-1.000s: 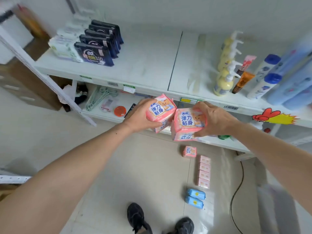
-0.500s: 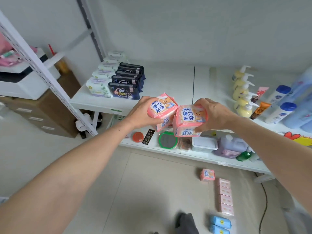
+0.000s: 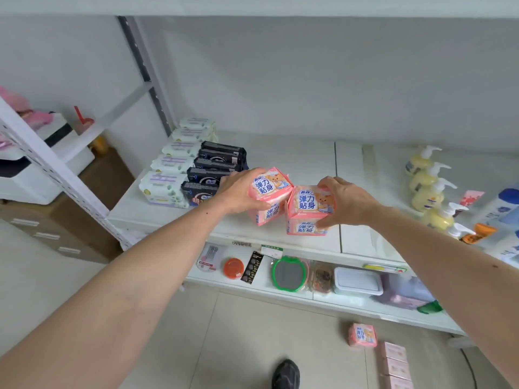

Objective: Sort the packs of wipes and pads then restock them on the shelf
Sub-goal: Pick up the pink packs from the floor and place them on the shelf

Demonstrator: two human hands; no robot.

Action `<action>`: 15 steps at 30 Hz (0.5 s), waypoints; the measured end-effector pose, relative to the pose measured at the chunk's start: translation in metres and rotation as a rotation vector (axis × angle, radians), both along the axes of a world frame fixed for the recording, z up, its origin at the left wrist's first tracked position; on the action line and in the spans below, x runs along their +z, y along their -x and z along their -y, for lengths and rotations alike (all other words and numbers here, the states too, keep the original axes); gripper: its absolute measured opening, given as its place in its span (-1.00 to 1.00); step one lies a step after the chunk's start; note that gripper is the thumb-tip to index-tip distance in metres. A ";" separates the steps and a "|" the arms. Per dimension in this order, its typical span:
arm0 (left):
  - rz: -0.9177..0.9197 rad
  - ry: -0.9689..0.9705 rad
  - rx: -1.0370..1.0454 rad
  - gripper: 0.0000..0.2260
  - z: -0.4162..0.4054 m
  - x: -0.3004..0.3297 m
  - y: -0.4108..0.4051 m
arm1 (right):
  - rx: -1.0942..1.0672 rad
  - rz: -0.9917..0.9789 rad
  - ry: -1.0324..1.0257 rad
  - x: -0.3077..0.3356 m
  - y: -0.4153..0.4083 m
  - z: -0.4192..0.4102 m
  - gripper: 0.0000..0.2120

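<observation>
Left hand (image 3: 238, 192) and right hand (image 3: 348, 202) each grip one pink pack (image 3: 269, 196), corners touching, over the shelf (image 3: 309, 158); four dark packs (image 3: 213, 175) sit left.

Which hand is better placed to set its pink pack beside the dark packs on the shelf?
Probably the left hand: its pink pack is already next to the dark packs. The right hand holds its pack farther right, behind the first one.

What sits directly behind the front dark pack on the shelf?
Behind the front dark pack three more dark packs run back in a row. The left hand covers the front pack's right end, so what lies there is hidden.
</observation>
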State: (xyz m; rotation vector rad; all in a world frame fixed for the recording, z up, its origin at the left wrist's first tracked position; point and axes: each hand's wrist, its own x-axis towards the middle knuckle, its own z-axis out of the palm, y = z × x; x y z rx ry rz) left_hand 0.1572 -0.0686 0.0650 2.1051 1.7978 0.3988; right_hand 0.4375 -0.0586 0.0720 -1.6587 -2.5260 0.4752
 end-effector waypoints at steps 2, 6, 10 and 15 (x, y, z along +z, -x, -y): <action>-0.037 0.009 -0.019 -0.21 -0.023 -0.003 0.005 | -0.033 0.001 0.007 -0.004 0.007 -0.015 -0.10; -0.092 0.009 -0.068 -0.24 -0.062 -0.010 0.012 | -0.087 0.004 0.032 -0.015 0.018 -0.038 -0.10; -0.092 0.033 -0.131 -0.29 -0.099 -0.020 0.022 | -0.130 0.009 0.042 -0.025 0.029 -0.056 -0.11; -0.148 0.057 -0.259 -0.31 -0.135 -0.036 0.028 | -0.171 0.038 0.078 -0.036 0.040 -0.071 -0.09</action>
